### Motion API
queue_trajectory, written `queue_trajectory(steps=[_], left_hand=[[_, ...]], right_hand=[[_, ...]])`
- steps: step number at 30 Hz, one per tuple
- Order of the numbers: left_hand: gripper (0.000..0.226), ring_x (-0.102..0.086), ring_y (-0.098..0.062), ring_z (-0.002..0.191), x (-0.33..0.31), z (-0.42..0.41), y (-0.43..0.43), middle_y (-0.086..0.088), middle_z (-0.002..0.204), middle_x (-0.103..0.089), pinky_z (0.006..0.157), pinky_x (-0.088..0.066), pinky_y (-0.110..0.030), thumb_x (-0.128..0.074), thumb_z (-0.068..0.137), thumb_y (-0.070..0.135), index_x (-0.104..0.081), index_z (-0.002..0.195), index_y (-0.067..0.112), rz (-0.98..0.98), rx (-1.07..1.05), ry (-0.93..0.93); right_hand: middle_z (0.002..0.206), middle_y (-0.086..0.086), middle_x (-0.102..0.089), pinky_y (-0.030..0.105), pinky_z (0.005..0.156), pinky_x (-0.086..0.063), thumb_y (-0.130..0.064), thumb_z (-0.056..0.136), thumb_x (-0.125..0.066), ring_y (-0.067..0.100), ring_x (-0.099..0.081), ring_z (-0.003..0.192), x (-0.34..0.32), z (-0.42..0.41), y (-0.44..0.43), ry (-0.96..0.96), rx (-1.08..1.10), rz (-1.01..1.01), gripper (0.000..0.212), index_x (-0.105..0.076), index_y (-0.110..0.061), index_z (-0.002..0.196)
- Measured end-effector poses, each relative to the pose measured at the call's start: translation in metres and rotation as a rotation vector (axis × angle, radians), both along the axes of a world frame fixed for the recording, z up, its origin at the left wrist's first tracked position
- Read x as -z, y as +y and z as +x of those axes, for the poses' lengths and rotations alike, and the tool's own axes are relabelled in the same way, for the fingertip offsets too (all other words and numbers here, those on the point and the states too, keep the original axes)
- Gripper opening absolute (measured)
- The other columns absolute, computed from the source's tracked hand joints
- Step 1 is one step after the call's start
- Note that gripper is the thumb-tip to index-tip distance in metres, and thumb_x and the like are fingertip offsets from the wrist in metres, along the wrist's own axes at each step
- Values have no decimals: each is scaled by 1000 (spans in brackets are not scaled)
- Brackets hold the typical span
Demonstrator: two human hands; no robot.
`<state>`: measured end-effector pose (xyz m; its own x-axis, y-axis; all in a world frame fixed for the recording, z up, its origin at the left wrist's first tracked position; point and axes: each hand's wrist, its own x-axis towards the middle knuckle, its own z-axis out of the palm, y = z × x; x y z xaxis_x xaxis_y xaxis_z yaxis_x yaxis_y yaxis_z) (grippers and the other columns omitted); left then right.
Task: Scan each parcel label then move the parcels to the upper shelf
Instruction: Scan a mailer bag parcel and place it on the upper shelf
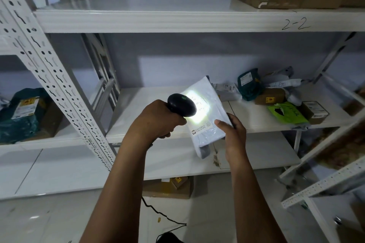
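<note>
Parcel [209, 124], white bag: held up in right hand [234, 134], fingers [223, 124] gripping its near edge. Scanner [181, 104]: left hand [158, 120], fingers wrapped round the handle, beam on label [199, 108]. Step: scanning. Next, probably: lift Parcel to upper shelf [158, 19], above both hands.

Two hands are showing: a left hand [158, 118] and a right hand [234, 134]. They are holding one black barcode scanner [181, 104] and one white poly mailer [205, 128]. Lying on the shelf [246, 112] behind are one dark green bag [249, 85], one bright green bag [284, 112] and two cardboard boxes, a brown box [269, 98] and a small labelled box [314, 111] (the grey mailers [227, 89] there are blurring together, uncountable).
</note>
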<state>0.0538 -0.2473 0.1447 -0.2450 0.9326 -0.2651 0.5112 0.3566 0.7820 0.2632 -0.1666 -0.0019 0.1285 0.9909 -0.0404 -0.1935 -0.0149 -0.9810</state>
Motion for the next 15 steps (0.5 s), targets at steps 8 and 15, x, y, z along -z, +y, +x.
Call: queue_trajectory(steps=[8, 15], left_hand=[[15, -67, -19, 58, -3, 3, -2, -5, 69, -69, 80, -62, -44, -80, 81, 26, -70, 88, 19, -2, 57, 41], [15, -65, -17, 56, -5, 6, -4, -5, 69, -68, 65, -55, -31, -80, 81, 26, -71, 90, 19, -13, 101, 47]], right_hand=[[98, 1, -78, 35, 75, -58, -2, 81, -78, 24, -72, 94, -2, 15, -3, 18, 33, -2, 27, -77, -24, 97], [101, 5, -78, 28, 68, -56, 1, 81, -77, 23, -72, 91, -2, 16, -5, 54, 45, -14, 29, -77, -22, 100]])
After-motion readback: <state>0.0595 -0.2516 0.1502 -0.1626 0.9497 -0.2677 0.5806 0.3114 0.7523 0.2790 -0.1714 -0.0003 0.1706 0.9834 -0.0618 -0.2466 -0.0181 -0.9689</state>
